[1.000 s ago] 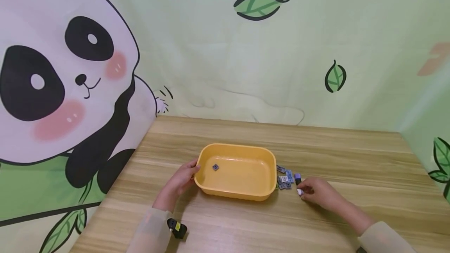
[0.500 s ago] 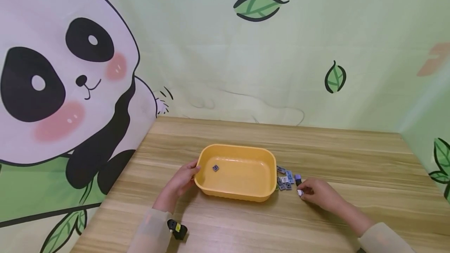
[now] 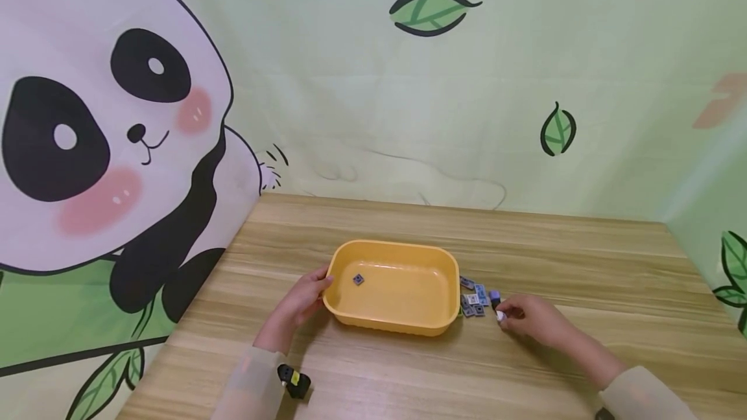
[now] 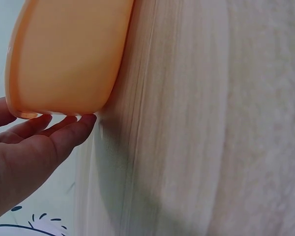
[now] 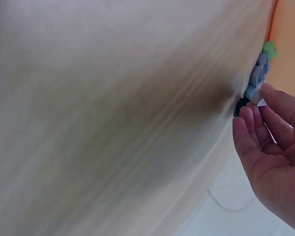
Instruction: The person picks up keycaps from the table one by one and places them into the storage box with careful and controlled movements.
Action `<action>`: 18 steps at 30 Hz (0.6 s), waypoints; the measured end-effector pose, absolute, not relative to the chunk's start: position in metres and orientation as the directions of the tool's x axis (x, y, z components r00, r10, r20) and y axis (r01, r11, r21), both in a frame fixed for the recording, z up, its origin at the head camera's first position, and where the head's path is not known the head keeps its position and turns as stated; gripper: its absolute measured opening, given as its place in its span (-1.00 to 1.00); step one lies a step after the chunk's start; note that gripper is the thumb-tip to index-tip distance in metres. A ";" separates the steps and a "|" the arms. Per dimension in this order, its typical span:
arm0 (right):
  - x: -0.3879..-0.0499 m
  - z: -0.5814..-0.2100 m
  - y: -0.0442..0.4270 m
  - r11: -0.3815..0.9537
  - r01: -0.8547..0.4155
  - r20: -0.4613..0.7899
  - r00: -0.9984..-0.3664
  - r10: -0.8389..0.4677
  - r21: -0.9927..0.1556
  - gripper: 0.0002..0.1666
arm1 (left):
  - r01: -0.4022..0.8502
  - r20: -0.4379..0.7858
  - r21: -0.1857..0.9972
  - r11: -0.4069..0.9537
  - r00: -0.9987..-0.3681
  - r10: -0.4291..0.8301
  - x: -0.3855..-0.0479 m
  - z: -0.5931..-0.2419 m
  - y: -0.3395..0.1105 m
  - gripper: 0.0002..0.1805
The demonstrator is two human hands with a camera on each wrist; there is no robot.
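A yellow tray (image 3: 397, 328) stands on the table with one small dark square piece (image 3: 358, 279) inside, near its left end. My left hand (image 3: 303, 297) grips the tray's left end, thumb at the rim; in the left wrist view the fingers of that hand (image 4: 39, 152) press against the tray's outer wall (image 4: 69, 59). Right of the tray lies a group of small grey and blue pieces (image 3: 480, 294). My right hand (image 3: 533, 319) pinches a small white piece (image 3: 500, 316), which in the right wrist view shows between thumb and fingers of the hand (image 5: 275, 142).
A black and purple piece (image 3: 495, 298) lies between the group and my right hand. A bit of green (image 5: 269, 48) shows beside the tray in the right wrist view. Behind the wooden table (image 3: 560, 258) hangs a pale green backdrop (image 3: 327, 70) with a printed panda.
The right hand, with the white piece pinched, has shifted very slightly up and to the right. The left hand still grips the tray.
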State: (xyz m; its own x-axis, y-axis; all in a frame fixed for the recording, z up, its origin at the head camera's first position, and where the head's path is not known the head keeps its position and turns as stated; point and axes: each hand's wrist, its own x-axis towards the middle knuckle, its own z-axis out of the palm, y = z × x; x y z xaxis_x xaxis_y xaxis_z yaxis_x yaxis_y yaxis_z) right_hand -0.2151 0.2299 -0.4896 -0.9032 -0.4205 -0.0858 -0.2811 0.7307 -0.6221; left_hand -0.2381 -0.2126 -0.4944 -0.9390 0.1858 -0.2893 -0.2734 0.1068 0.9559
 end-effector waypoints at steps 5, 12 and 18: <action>-0.217 -0.479 0.232 0.725 -0.286 -0.075 -0.904 -0.422 -0.627 -0.72 | -0.272 -0.289 0.956 0.115 -0.940 0.180 -0.238 -0.494 -0.212 -0.42; -0.224 -0.462 0.236 0.705 -0.312 -0.063 -0.890 -0.451 -0.636 -0.69 | -0.269 -0.288 0.956 0.121 -0.940 0.182 -0.237 -0.493 -0.213 -0.42; -0.231 -0.440 0.236 0.686 -0.351 -0.032 -0.878 -0.478 -0.637 -0.65 | -0.269 -0.289 0.955 0.128 -0.939 0.185 -0.236 -0.495 -0.213 -0.42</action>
